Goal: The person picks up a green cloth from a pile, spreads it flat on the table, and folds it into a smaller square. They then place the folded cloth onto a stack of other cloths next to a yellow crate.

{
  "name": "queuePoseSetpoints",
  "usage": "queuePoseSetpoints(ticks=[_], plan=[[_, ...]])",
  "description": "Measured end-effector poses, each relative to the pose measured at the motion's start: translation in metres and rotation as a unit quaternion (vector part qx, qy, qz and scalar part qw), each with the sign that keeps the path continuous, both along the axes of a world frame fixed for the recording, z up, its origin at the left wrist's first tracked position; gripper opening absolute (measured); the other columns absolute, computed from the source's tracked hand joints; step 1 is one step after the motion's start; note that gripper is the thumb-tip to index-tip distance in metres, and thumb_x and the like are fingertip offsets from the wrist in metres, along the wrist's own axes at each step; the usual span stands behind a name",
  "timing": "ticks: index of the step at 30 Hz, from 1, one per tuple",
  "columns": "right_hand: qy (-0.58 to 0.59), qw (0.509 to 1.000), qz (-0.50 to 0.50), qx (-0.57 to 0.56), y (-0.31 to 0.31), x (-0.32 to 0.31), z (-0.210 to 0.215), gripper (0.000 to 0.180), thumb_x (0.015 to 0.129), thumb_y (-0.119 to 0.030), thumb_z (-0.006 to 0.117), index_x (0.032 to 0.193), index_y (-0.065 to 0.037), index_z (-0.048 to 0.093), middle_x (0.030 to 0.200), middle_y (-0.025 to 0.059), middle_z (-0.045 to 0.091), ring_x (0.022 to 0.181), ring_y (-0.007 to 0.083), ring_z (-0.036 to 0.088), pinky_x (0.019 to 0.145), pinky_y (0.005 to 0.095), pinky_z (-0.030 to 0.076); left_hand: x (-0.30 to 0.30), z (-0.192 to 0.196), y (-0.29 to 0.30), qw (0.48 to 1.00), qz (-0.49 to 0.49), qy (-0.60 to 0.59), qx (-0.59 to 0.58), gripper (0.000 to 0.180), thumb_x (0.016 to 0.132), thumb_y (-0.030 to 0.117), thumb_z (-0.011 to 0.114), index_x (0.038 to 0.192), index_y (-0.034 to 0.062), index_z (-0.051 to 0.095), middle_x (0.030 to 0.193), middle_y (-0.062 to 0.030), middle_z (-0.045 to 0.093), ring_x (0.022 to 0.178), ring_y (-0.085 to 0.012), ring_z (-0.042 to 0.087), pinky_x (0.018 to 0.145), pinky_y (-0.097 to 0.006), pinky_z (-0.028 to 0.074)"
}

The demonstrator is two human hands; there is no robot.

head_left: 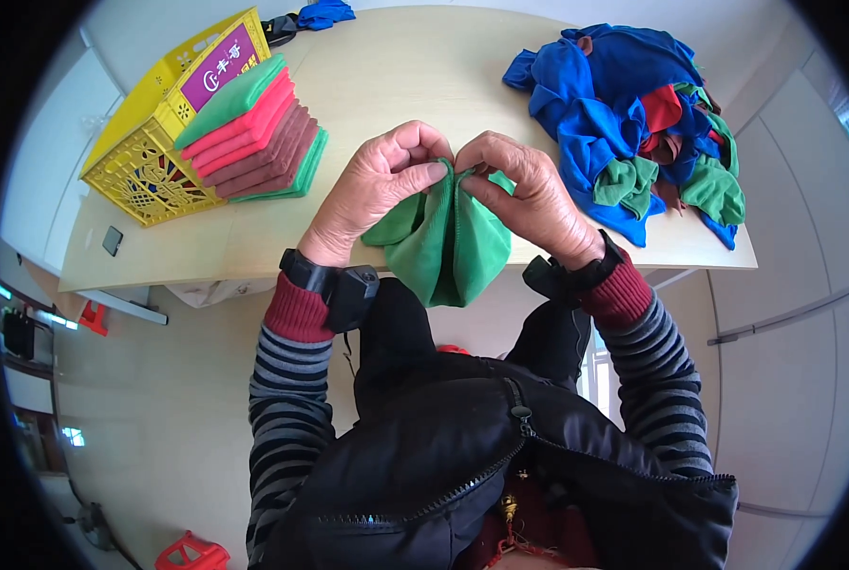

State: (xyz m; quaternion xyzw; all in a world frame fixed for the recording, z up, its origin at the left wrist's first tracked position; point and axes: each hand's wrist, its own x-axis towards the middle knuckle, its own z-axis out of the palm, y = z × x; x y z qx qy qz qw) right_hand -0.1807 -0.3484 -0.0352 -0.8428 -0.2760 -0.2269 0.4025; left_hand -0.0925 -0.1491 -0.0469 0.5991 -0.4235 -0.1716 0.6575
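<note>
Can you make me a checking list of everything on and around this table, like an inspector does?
Surface: pale wooden table, with bare wood in the middle.
Job's things: green cloth hanging in folds, pinched at its top edge by both hands.
Clutter: yellow crate tipped on its side with a stack of folded cloths in green, pink and brown leaning on it; a loose pile of blue, green and red cloths at the right; a small dark flat thing near the left edge.
Grippers: left hand and right hand both shut on the green cloth.
Cables: nothing seen.
Surroundings: pale floor, a red stool below.
</note>
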Motion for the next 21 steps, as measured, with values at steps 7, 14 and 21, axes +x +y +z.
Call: queuePoseSetpoints(ticks=[7, 14, 21], plan=[[0.032, 0.998, -0.001, 0.047, 0.001, 0.002, -0.007, 0.021, 0.084, 0.005, 0.070, 0.101, -0.004, 0.063, 0.091, 0.0069, 0.063, 0.084, 0.0199, 0.064, 0.075, 0.0310, 0.053, 0.005, -0.010, -0.004, 0.999, -0.004, 0.044, -0.019, 0.014, 0.094, 0.012, 0.069, 0.104, 0.0037, 0.065, 0.091, 0.0028, 0.063, 0.085, -0.0063, 0.059, 0.079, -0.022, 0.050], [0.008, 1.000, -0.006, 0.023, -0.001, 0.005, -0.011, 0.022, 0.084, 0.005, 0.070, 0.103, -0.005, 0.062, 0.092, 0.0066, 0.064, 0.084, 0.0189, 0.065, 0.074, 0.0305, 0.054, 0.007, -0.014, -0.008, 0.996, -0.015, 0.078, -0.045, 0.013, 0.093, 0.012, 0.070, 0.102, 0.0032, 0.068, 0.093, 0.0016, 0.066, 0.085, -0.0069, 0.060, 0.079, -0.022, 0.050], [-0.006, 1.000, -0.009, 0.018, 0.003, 0.005, -0.013, 0.027, 0.084, 0.006, 0.069, 0.108, -0.006, 0.062, 0.092, 0.0065, 0.064, 0.085, 0.0190, 0.065, 0.075, 0.0309, 0.055, 0.010, -0.018, -0.009, 0.991, -0.036, 0.114, -0.060, 0.014, 0.093, 0.010, 0.069, 0.105, 0.0034, 0.068, 0.098, 0.0008, 0.067, 0.090, -0.0080, 0.060, 0.083, -0.022, 0.047]])
